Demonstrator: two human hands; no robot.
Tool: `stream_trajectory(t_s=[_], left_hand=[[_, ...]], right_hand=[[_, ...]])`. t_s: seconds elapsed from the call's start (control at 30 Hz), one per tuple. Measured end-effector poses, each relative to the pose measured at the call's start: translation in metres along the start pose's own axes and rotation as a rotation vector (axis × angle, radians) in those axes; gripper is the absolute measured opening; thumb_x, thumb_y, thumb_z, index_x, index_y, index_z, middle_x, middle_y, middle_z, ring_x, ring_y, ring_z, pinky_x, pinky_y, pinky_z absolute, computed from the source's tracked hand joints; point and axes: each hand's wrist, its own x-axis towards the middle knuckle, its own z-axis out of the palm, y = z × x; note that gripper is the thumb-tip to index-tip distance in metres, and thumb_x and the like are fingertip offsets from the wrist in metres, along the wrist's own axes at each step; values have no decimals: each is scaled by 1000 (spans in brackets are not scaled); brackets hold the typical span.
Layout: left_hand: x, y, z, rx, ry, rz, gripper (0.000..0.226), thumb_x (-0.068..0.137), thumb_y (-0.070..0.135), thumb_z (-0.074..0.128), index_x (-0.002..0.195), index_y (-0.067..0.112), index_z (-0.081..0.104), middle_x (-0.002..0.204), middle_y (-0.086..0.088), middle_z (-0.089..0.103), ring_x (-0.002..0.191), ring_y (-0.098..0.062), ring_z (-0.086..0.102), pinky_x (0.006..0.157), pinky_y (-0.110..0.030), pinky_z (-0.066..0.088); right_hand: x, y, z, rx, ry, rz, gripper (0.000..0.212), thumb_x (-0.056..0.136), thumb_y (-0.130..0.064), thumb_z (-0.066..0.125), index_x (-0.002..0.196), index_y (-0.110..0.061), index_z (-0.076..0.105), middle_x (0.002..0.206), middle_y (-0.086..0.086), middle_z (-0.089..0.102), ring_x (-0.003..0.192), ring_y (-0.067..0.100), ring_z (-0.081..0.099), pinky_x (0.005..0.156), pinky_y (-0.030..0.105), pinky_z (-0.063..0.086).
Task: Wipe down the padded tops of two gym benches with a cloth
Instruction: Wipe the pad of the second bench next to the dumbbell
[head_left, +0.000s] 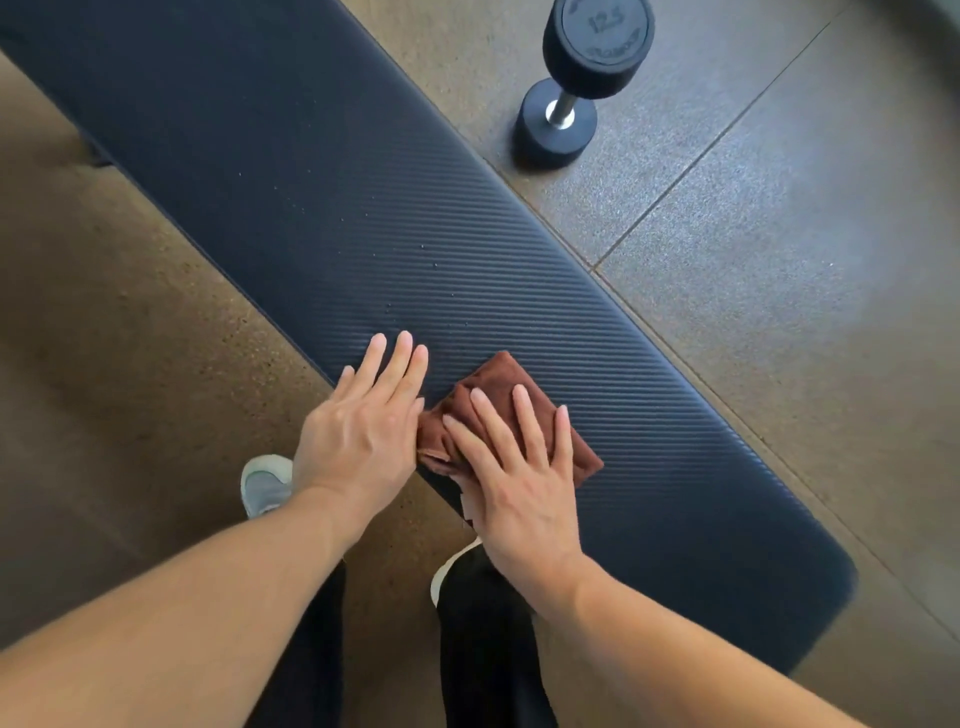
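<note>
A long gym bench with a black ribbed padded top (363, 208) runs diagonally from the upper left to the lower right. A folded brown cloth (498, 387) lies on the pad near its near edge. My right hand (514, 478) presses flat on the cloth with fingers spread. My left hand (363, 421) rests flat on the pad's near edge just left of the cloth, fingers together, its side touching the cloth. A few small droplets dot the pad beyond my hands. Only one bench is in view.
A black dumbbell (576, 78) marked 12.5 stands on end on the speckled rubber floor (779, 234) beyond the bench. My two feet in light shoes (265, 483) and dark trousers are on the floor below the bench's near edge.
</note>
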Motion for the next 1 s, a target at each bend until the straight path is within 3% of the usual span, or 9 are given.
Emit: stream_trajectory(t_s=[0.13,0.33,0.4,0.53,0.6,0.7,0.8,1.0], left_hand=[[-6,-5,5,-76,13,39,58,105,31,24,160,13,18,168,-7,17,156,-27,14,122,-46,29],[-37,-37,11,-183,-57,186,70,105,37,37,162,16,2,170,-2,-9,155,-15,-17,128,-41,2],[-49,-59,14,-173,-72,194,74,104,37,41,162,16,0,170,-1,-10,155,-15,-16,127,-40,1],[-68,-115,21,-138,-111,106,85,100,37,50,162,14,-4,170,-4,-11,156,-18,-11,125,-43,7],[-70,-144,20,-136,-123,58,87,99,36,52,161,13,-4,170,-6,-9,156,-19,-8,126,-46,15],[-67,-178,12,-142,-130,12,84,99,35,48,161,13,-5,169,-7,-10,156,-20,-9,127,-46,14],[-63,-196,4,-198,-137,-25,85,101,36,48,160,18,-10,168,-5,-17,155,-19,-14,128,-42,6],[-66,-216,-19,-270,-89,-84,83,104,41,43,159,19,-15,166,-1,-25,153,-16,-21,127,-37,-1]], right_hand=[[29,29,-14,17,101,90,53,103,-42,55,154,-34,45,167,-5,33,160,32,13,123,68,8],[81,14,-27,60,144,343,54,104,-48,47,156,-35,42,169,-11,28,161,27,8,126,60,8],[71,-11,-21,47,143,324,52,105,-47,46,155,-33,44,169,-9,29,160,27,11,126,59,12],[46,-74,1,-5,31,86,57,103,-45,53,157,-34,38,169,-5,28,160,31,12,124,65,17],[54,-85,5,-57,-7,43,60,102,-45,53,158,-35,33,169,-4,29,160,33,12,124,65,15],[94,-91,-3,-89,-50,7,58,104,-46,50,159,-38,33,169,-5,28,160,33,11,125,64,12],[157,-107,-19,-38,-61,66,57,106,-50,42,160,-39,30,171,-8,23,161,30,6,126,61,9],[243,-162,-29,85,-125,168,57,106,-64,16,160,-48,23,173,-12,4,159,25,-16,125,58,-12]])
